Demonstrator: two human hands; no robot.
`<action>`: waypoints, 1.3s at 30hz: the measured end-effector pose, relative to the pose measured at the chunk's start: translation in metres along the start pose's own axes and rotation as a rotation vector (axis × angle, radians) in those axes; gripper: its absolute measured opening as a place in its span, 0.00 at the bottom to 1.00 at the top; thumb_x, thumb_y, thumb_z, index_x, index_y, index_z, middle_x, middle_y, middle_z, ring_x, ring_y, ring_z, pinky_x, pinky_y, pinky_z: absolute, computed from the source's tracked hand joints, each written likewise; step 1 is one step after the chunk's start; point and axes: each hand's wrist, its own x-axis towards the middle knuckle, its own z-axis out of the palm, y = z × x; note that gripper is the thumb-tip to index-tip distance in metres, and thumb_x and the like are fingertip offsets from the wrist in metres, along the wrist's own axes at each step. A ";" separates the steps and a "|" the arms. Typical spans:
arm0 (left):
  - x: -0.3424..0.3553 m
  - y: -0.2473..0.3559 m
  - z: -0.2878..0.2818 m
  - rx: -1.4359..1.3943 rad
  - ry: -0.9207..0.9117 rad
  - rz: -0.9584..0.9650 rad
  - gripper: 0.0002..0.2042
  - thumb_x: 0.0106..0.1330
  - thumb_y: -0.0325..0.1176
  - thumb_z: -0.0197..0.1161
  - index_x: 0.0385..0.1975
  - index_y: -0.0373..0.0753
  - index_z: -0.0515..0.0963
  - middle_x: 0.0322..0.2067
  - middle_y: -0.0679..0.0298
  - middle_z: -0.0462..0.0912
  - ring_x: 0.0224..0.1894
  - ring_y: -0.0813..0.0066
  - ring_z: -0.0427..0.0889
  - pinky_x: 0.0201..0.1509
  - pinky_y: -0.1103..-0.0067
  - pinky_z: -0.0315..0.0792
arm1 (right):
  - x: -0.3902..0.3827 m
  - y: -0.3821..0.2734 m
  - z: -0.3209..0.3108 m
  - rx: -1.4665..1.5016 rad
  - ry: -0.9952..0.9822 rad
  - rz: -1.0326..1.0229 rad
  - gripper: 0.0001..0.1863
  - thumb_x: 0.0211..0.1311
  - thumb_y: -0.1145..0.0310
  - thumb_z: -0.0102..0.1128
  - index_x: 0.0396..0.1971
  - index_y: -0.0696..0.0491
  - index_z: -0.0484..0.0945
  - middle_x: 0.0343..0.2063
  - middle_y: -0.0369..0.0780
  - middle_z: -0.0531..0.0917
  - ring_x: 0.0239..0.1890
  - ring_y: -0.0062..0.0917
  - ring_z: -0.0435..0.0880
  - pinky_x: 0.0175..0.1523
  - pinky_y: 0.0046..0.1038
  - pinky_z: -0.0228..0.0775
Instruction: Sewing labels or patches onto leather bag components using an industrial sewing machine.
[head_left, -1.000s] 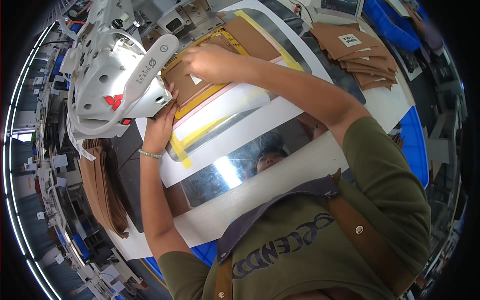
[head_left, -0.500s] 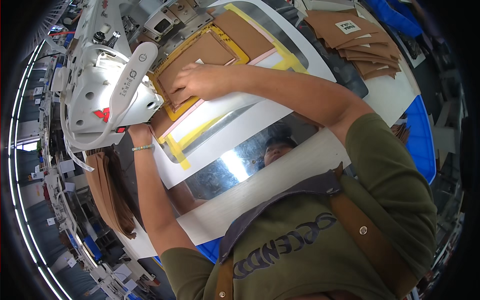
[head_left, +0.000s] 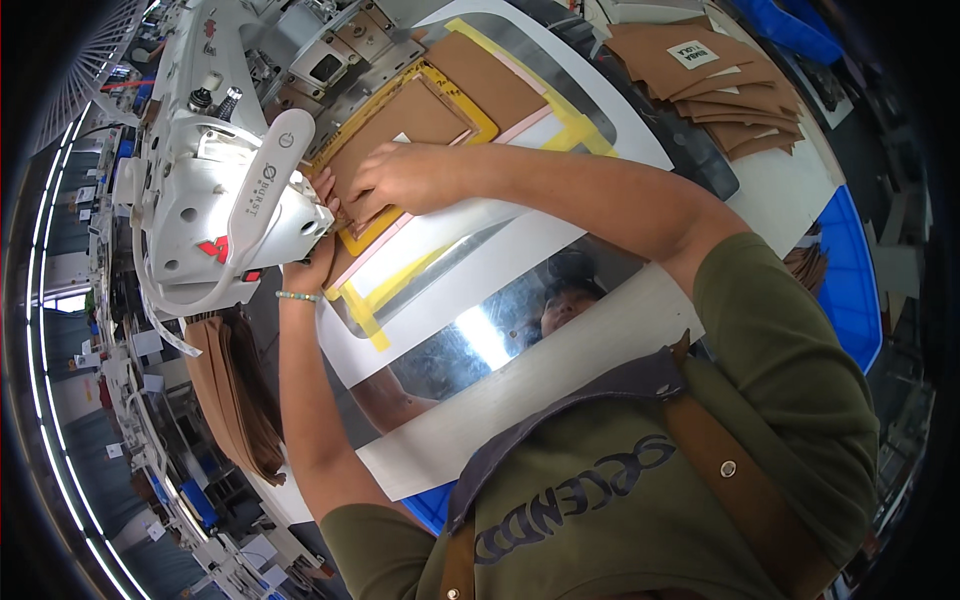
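Note:
A brown leather piece (head_left: 400, 130) lies inside a yellow template frame (head_left: 470, 105) on the white machine table (head_left: 560, 250). My right hand (head_left: 400, 178) presses flat on that brown piece near the frame's lower edge, fingers spread. My left hand (head_left: 318, 250) reaches under the white sewing machine head (head_left: 225, 200), fingers touching the frame's near corner beside the needle area. A bead bracelet (head_left: 298, 296) circles my left wrist. Part of the left hand is hidden by the machine head.
A stack of brown cut pieces (head_left: 720, 80) lies at the back right. Blue bins (head_left: 850, 270) stand at the right edge. More brown pieces (head_left: 235, 390) hang at the left below the machine. A shiny metal plate (head_left: 500, 330) reflects light in front of me.
The view has shifted so the machine and frame sit lower and more central. My right hand has slid down the brown piece toward the needle; my left hand stays at the frame's corner.

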 end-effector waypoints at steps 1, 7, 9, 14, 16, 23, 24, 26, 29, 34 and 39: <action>-0.001 -0.001 0.002 -0.037 -0.024 -0.026 0.19 0.79 0.31 0.61 0.68 0.40 0.79 0.70 0.61 0.80 0.74 0.65 0.73 0.83 0.69 0.58 | 0.000 0.000 0.000 -0.009 0.006 0.001 0.24 0.64 0.79 0.58 0.56 0.41 0.89 0.61 0.37 0.84 0.67 0.33 0.79 0.75 0.41 0.64; 0.003 -0.014 0.007 -0.012 0.016 -0.047 0.15 0.81 0.34 0.58 0.62 0.40 0.81 0.67 0.63 0.81 0.74 0.61 0.72 0.82 0.66 0.60 | -0.001 -0.001 -0.004 -0.006 -0.007 0.019 0.24 0.64 0.79 0.58 0.56 0.39 0.89 0.61 0.37 0.84 0.66 0.35 0.79 0.73 0.41 0.66; 0.006 -0.021 0.008 -0.072 0.067 0.004 0.13 0.79 0.31 0.61 0.60 0.40 0.82 0.65 0.63 0.83 0.71 0.60 0.75 0.80 0.65 0.63 | 0.001 0.001 -0.005 -0.010 -0.009 0.031 0.25 0.65 0.79 0.58 0.55 0.39 0.89 0.61 0.37 0.84 0.66 0.36 0.79 0.73 0.41 0.67; 0.009 -0.048 0.016 -0.690 0.044 -0.121 0.14 0.79 0.27 0.59 0.59 0.39 0.82 0.64 0.61 0.83 0.70 0.62 0.76 0.80 0.67 0.63 | 0.006 0.003 -0.006 -0.009 -0.021 0.053 0.23 0.64 0.78 0.59 0.53 0.39 0.91 0.61 0.39 0.84 0.64 0.38 0.80 0.70 0.41 0.69; 0.010 -0.054 0.017 -0.849 0.015 -0.126 0.22 0.81 0.31 0.55 0.70 0.29 0.68 0.67 0.50 0.78 0.70 0.62 0.77 0.77 0.71 0.69 | 0.008 0.004 -0.007 -0.020 -0.037 0.049 0.22 0.64 0.78 0.59 0.53 0.40 0.91 0.60 0.39 0.84 0.64 0.37 0.80 0.70 0.41 0.69; 0.006 -0.034 0.010 -0.307 -0.014 0.024 0.23 0.79 0.30 0.58 0.71 0.33 0.71 0.68 0.53 0.79 0.69 0.65 0.79 0.76 0.73 0.70 | 0.014 0.003 -0.006 0.042 -0.030 0.039 0.20 0.63 0.76 0.62 0.51 0.44 0.91 0.57 0.40 0.86 0.62 0.38 0.81 0.68 0.42 0.70; 0.006 -0.028 0.012 -0.208 0.039 0.041 0.17 0.79 0.29 0.59 0.65 0.36 0.77 0.65 0.56 0.81 0.69 0.63 0.78 0.78 0.70 0.67 | 0.013 0.003 -0.006 0.041 -0.055 0.048 0.20 0.63 0.76 0.62 0.51 0.44 0.91 0.57 0.40 0.86 0.62 0.38 0.81 0.68 0.42 0.70; 0.007 -0.021 0.012 -0.108 0.092 0.059 0.13 0.79 0.28 0.59 0.58 0.39 0.84 0.62 0.59 0.84 0.69 0.62 0.77 0.79 0.67 0.64 | 0.012 0.000 -0.008 0.000 -0.042 0.073 0.18 0.63 0.76 0.62 0.50 0.44 0.91 0.58 0.41 0.87 0.63 0.38 0.81 0.68 0.41 0.71; 0.007 -0.015 0.011 -0.113 0.120 0.025 0.13 0.79 0.29 0.59 0.57 0.39 0.85 0.61 0.59 0.85 0.68 0.60 0.78 0.78 0.66 0.65 | 0.016 -0.003 -0.014 0.032 -0.099 0.100 0.19 0.63 0.76 0.61 0.50 0.45 0.91 0.58 0.41 0.87 0.63 0.38 0.81 0.69 0.41 0.71; 0.003 -0.016 0.015 -0.189 0.128 -0.017 0.12 0.79 0.28 0.58 0.56 0.39 0.85 0.59 0.58 0.86 0.66 0.61 0.80 0.76 0.66 0.67 | 0.026 -0.001 -0.020 -0.092 -0.199 0.217 0.18 0.66 0.73 0.58 0.52 0.49 0.90 0.60 0.40 0.85 0.64 0.38 0.80 0.70 0.41 0.70; -0.033 -0.030 0.017 -0.151 0.158 -0.133 0.12 0.76 0.25 0.61 0.56 0.36 0.84 0.57 0.55 0.87 0.63 0.58 0.82 0.71 0.67 0.71 | 0.028 0.002 -0.012 -0.180 -0.148 0.231 0.19 0.68 0.71 0.56 0.55 0.52 0.88 0.64 0.37 0.83 0.68 0.36 0.75 0.72 0.43 0.69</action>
